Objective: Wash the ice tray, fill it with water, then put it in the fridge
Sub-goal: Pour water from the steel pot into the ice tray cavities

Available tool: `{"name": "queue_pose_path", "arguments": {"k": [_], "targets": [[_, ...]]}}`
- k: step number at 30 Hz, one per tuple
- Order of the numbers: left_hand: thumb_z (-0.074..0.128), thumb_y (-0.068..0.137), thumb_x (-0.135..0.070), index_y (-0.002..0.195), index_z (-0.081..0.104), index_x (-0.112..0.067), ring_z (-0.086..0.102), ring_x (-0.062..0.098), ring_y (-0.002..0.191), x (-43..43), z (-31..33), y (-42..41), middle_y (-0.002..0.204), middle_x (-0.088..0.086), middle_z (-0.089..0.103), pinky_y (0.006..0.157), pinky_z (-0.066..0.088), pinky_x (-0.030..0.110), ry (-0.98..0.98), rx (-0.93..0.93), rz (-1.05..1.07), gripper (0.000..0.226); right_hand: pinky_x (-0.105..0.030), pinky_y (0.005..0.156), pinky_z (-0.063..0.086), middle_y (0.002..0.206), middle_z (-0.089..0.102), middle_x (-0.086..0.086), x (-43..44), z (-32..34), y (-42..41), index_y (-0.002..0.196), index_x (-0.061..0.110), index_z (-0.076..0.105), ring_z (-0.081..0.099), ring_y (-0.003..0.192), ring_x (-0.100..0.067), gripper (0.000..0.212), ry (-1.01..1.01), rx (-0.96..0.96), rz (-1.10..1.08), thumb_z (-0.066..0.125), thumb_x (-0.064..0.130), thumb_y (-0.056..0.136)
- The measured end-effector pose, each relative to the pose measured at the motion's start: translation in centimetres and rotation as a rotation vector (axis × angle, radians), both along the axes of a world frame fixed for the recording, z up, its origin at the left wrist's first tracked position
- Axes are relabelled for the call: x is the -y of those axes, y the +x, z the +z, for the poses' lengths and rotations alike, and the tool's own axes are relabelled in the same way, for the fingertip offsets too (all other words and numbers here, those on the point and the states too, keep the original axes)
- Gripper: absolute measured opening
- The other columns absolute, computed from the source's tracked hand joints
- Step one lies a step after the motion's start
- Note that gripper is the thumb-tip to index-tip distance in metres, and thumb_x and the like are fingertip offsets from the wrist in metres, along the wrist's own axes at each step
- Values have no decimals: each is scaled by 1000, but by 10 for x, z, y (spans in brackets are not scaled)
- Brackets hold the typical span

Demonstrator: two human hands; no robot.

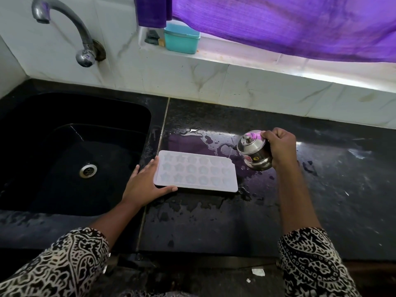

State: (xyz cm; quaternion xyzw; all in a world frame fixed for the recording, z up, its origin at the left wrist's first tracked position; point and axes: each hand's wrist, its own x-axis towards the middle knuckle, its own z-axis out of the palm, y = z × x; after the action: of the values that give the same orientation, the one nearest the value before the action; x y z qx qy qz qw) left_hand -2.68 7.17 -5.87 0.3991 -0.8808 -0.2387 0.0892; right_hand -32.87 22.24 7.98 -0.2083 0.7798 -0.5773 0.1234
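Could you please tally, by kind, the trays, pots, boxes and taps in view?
tray: 1
pot: 1
box: 1
tap: 1
Total: 4

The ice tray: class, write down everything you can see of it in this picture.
The ice tray is a pale lilac, plastic-looking rectangle with rounded corners and three rows of star-shaped cavities. It lies flat on the wet black counter, right of the sink. The left hand steadies its left end with straight fingers. The right hand tilts a steel pot toward its far right corner.
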Motion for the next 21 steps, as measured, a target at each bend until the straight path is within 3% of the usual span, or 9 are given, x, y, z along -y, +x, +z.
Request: {"name": "queue_pose_path", "arguments": {"k": [5,13,21], "targets": [[26,47,-103,156,7,-23,14,4,147,1,0,0,160,-6,20,121,2,36,-1,-1,-2,137,-26,57,47,60,49,1,0,1,2,60,18,44,51,61,-11,29,-29,38,-7,63,12,82],[25,47,-103,156,6,-21,14,4,147,0,2,0,160,-5,21,121,1,35,2,-2,-7,138,-22,60,44,63,54,2,8,19,11,61,16,52,51,62,-9,26,-292,287,-17,59,5,83],[23,46,-103,156,5,-19,13,3,147,0,5,1,160,-4,20,120,-1,33,18,-16,-14,140,-17,52,44,60,52,3,27,28,33,61,15,51,51,56,-6,26,-317,271,49,59,4,84]]}}
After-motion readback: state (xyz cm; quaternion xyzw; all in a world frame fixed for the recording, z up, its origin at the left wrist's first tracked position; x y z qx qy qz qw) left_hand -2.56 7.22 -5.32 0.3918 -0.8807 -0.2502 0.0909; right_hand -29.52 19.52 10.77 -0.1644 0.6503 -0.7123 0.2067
